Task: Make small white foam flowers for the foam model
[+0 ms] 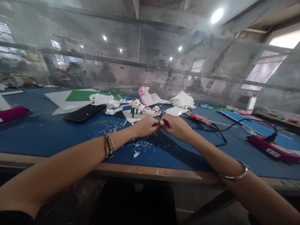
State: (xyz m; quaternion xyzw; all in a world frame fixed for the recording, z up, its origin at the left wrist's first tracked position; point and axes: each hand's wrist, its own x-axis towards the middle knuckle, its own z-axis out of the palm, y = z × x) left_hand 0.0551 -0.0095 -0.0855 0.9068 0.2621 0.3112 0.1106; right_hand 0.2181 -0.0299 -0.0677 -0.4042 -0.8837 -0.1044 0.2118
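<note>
Both hands meet over the middle of the table. A small white piece (162, 123), perhaps rolled paper, shows between the fingertips. My right hand (177, 126) pinches it with thumb and forefinger. Closed from the other side, my left hand (147, 125) has its fingertips pressed against the same piece. What lies deeper in the fingers is hidden. Just behind the hands is a white and pink papery craft piece (147, 109) with short green posts (133, 112) under it. Behind that, a curled white strip with pink dots (143, 95) stands up.
White scraps (136, 153) litter the blue table (79, 137). A black phone (85, 113) and a green sheet (82, 95) lie left. Right are a pinkish corded tool (199, 118), crumpled white paper (182, 99) and a purple power strip (273, 149). Perforated metal screening (131, 56) stands behind.
</note>
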